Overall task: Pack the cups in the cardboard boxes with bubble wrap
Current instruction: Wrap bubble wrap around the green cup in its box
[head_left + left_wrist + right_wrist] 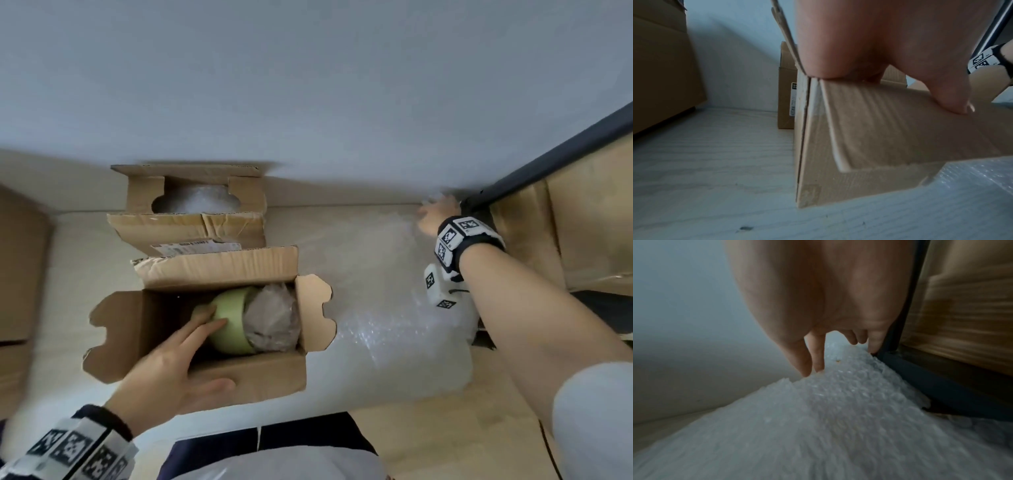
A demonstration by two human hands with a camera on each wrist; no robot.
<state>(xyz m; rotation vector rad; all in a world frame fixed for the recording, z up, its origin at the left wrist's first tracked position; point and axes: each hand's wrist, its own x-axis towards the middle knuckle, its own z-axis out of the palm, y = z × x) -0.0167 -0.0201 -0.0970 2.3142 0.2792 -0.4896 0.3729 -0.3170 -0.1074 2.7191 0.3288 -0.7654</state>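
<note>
The near cardboard box [239,380] stands open and holds a green cup [236,322] on its side next to a bubble-wrapped bundle [270,318]. My left hand [205,342] reaches in with straight fingers lying on the cup. Its thumb [953,104] presses the box's front wall [879,129] from outside. Behind it, a second box [191,226] has bubble wrap showing through its flaps. A bubble wrap sheet [376,308] is spread on the floor to the right. My right hand [431,219] is at its far corner, thumb and forefinger [812,369] pinching the wrap's edge [838,418].
Large cardboard boxes [20,267] stand at the left. A black metal frame [548,161] backed by cardboard [589,222] runs along the right, close to my right hand. A white wall is behind, and pale floor [715,162] lies to the left of the near box.
</note>
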